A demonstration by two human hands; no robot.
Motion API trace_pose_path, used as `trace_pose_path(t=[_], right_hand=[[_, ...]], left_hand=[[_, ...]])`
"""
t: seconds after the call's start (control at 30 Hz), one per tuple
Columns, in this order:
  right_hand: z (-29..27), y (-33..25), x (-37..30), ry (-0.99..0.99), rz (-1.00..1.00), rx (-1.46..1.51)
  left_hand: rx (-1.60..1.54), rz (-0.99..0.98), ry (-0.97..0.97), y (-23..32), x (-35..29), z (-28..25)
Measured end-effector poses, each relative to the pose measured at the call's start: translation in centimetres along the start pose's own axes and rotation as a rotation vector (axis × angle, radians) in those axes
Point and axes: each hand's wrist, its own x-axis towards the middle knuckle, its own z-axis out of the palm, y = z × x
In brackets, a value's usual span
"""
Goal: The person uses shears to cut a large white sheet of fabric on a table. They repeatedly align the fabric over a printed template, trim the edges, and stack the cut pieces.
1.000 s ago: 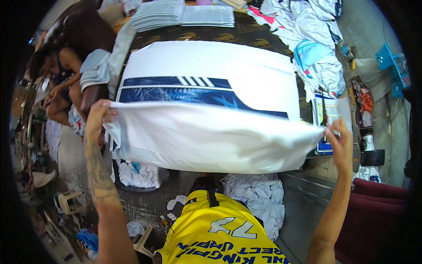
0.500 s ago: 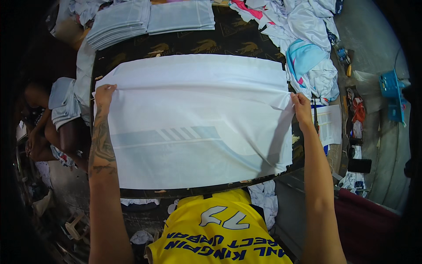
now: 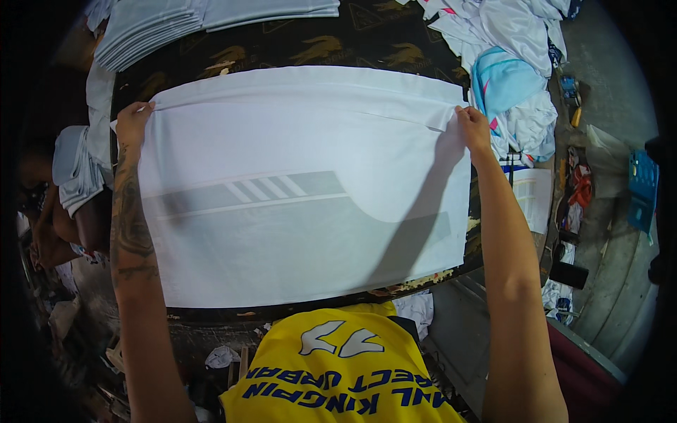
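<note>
A wide white fabric sheet (image 3: 296,141) lies over the dark table, with a grey striped print showing through its lower half. My left hand (image 3: 132,121) pinches its left edge near the far corner. On the other side, my right hand (image 3: 474,128) has the right edge between thumb and fingers. Between the two hands runs a shallow fold along the far side of the cloth. The shadow of my right arm falls across the right part of the sheet.
Neat stacks of pale folded fabric (image 3: 151,32) sit at the far left. Crumpled white and light-blue cloth (image 3: 511,84) piles up on the right, above a paper sheet (image 3: 532,197). Another person (image 3: 53,218) sits at the left. The table (image 3: 282,53) has a worn near edge.
Both hands have moved away from me on the picture, still gripping the sheet. The cloth now lies flatter, its creases at the right smoothed, and the print shows more fully.
</note>
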Motion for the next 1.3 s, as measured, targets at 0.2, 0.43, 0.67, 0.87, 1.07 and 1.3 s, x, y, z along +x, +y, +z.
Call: trace_pose_path(t=[0.2,0.43,0.67,0.87,1.07,1.3], right_hand=[[-4.9,3.5,-12.1,0.060,-0.325,-0.308],[-10.6,13.2,-31.5,-0.087,0.251,-0.125],[-9.2,14.9,-33.0,-0.098,0.092,-0.133],[-10.8,16.6,-31.1,-0.303,0.042,-0.142],[-10.8,17.4,-31.6,-0.279,-0.068,-0.202],[-9.6,13.5,-30.9,-0.138,-0.072,-0.249]], left_hand=[[-0.153,0.266,0.008,11.8,-17.1,4.8],[-0.208,0.909,-0.958,28.2,-47.2,9.7],[-0.024,0.604,-0.436,38.3,-38.9,14.1],[-0.035,0.881,-0.306,40.0,-40.5,18.8],[0.244,0.325,-0.217,22.9,-44.6,6.6],[0.417,-0.298,0.258,-2.0,-44.1,-6.5]])
